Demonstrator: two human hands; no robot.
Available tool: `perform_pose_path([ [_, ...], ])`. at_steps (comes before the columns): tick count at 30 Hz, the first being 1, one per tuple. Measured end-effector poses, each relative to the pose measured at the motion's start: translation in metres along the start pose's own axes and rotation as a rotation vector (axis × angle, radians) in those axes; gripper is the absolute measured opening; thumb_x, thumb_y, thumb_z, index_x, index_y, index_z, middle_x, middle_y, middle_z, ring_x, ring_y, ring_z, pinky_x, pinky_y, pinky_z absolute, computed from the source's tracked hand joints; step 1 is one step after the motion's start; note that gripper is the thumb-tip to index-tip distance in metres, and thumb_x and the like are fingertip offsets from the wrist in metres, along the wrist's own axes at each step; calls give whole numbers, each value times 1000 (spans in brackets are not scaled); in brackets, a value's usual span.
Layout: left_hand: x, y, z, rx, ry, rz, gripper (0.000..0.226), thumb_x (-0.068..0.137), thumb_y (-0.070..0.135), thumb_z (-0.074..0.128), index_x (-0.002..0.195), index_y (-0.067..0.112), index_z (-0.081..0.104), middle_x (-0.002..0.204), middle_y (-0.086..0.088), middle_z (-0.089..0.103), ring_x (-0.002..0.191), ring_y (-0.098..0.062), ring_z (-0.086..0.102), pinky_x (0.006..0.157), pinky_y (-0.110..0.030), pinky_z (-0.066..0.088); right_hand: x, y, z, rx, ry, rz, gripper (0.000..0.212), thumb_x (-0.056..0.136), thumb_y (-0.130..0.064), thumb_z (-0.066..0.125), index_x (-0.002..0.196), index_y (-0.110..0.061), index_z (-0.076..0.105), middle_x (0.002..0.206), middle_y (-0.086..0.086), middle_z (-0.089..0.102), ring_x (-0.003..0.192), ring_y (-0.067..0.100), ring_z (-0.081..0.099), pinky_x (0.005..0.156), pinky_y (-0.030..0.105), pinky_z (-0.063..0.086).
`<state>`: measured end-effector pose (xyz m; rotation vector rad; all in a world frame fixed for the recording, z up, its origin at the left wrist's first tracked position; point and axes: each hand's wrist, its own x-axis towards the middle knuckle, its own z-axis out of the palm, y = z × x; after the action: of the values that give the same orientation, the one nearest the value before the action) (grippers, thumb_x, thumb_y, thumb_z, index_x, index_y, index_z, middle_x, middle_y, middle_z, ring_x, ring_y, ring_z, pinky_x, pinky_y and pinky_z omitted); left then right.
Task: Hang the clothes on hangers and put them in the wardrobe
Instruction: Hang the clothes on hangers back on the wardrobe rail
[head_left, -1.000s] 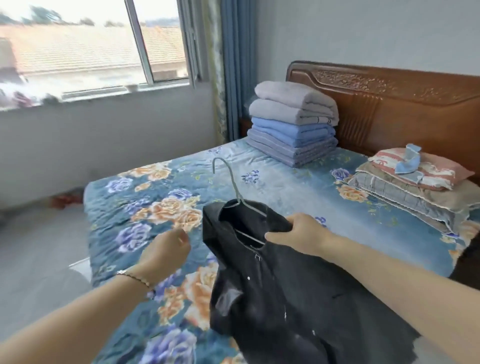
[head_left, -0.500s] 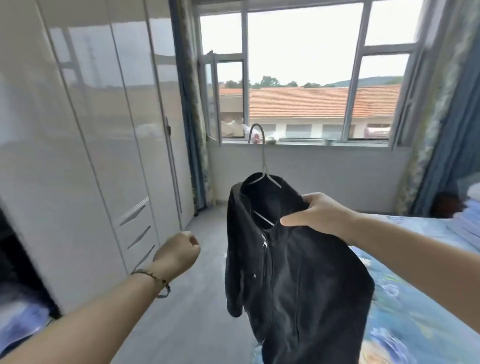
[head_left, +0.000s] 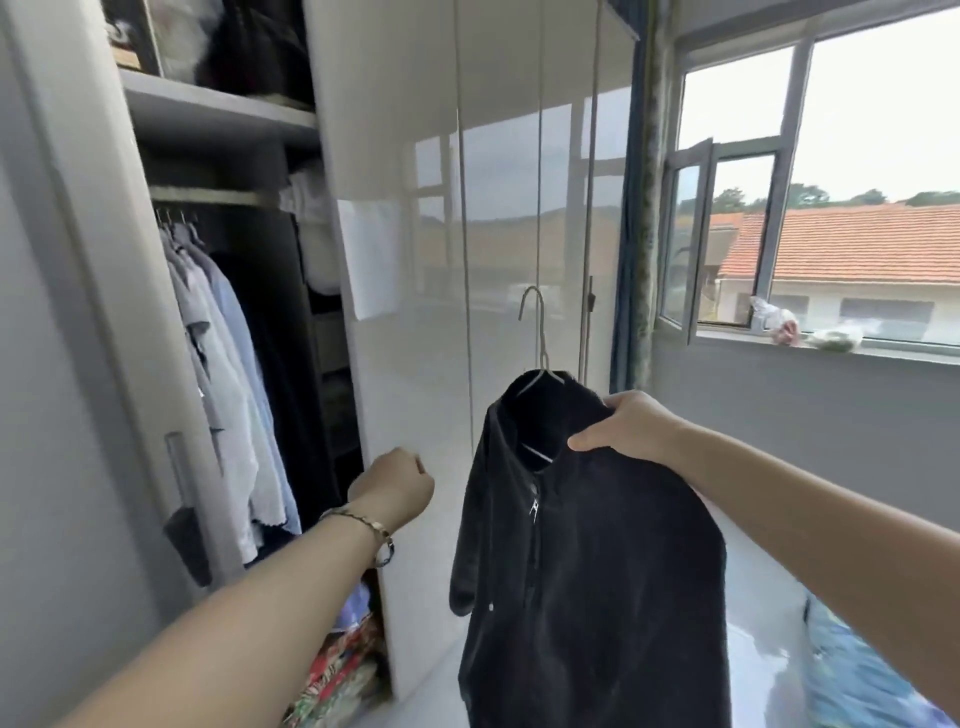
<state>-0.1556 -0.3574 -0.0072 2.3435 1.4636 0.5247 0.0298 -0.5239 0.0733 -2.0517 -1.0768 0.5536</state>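
A black jacket (head_left: 587, 571) hangs on a wire hanger (head_left: 537, 332), held up in the air in front of the wardrobe's (head_left: 498, 234) closed glossy doors, just to the right of its open section. It is not yet inside the wardrobe. The hanger's hook stands up above the collar and curves over towards the open section. The jacket's front faces the camera, with a small zip pull showing below the neck.

The right hand (head_left: 631, 431) holds the jacket at the shoulder beside the collar. Its grip is clamped on the cloth, with the thumb across the front of the neck opening and the fingers curled behind. The hanger's arm is hidden under the cloth there. The left hand (head_left: 392, 491) is clenched into a fist and grasps nothing. It is raised in front of the edge where the open section meets the closed doors, with a bracelet (head_left: 363, 522) on the wrist.

Inside the open section, pale shirts (head_left: 228, 395) hang from a rail (head_left: 208, 196), with something dark just to their right. A shelf (head_left: 218, 104) above the rail carries blurred light and dark bundles. A floral cloth (head_left: 337, 670) lies at the bottom of the section. A white sheet of paper (head_left: 370, 257) is stuck on the closed door nearest the open section.

To the right of the wardrobe, past a curtain, is a window (head_left: 831, 208) with one pane swung open and bags (head_left: 779, 325) on its sill. The corner of a bed (head_left: 857, 675) with a blue cover shows opposite the wardrobe
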Motion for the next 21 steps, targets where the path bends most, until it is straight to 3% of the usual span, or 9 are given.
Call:
perform_pose_path([
  [3,37,-32,-6,-46,23,-102,21,83,13,44,95,8,59,101,-10,65,89,-27,61,72,-28,44,37,-30,28,-17,-53,-66,17,78,-18,73,81,-20,57,71,-1,59,61,13,57,52,18,45],
  [8,89,-60,-1,-108,72,-247,26,82,11,47,102,-1,59,87,-10,60,80,-27,59,67,-29,43,106,-75,72,-100,-132,-169,14,75,-16,71,88,-14,66,78,5,65,65,19,60,57,21,48],
  [10,111,-65,-1,-82,98,-262,17,85,12,46,95,4,57,91,-9,61,84,-27,60,69,-30,43,137,-89,85,-126,-165,-203,9,75,-14,70,82,-15,64,73,4,63,62,17,59,55,21,46],
  [12,136,-73,-1,-44,131,-285,5,85,11,46,82,10,49,83,-4,56,75,-23,55,65,-28,41,169,-101,97,-154,-195,-236,7,75,-12,69,79,-13,64,70,3,60,61,17,57,55,20,44],
  [17,209,-93,-13,-80,215,-307,29,84,6,44,59,14,31,58,0,36,51,-14,34,48,-23,26,263,-139,121,-239,-259,-324,23,74,-6,67,97,-1,65,82,10,58,73,24,56,65,24,45],
  [21,261,-109,-44,-94,322,-352,34,82,1,41,53,13,29,51,-1,32,48,-15,31,48,-24,25,339,-182,135,-383,-279,-385,12,76,-4,65,83,-4,55,74,8,53,66,21,51,55,20,39],
])
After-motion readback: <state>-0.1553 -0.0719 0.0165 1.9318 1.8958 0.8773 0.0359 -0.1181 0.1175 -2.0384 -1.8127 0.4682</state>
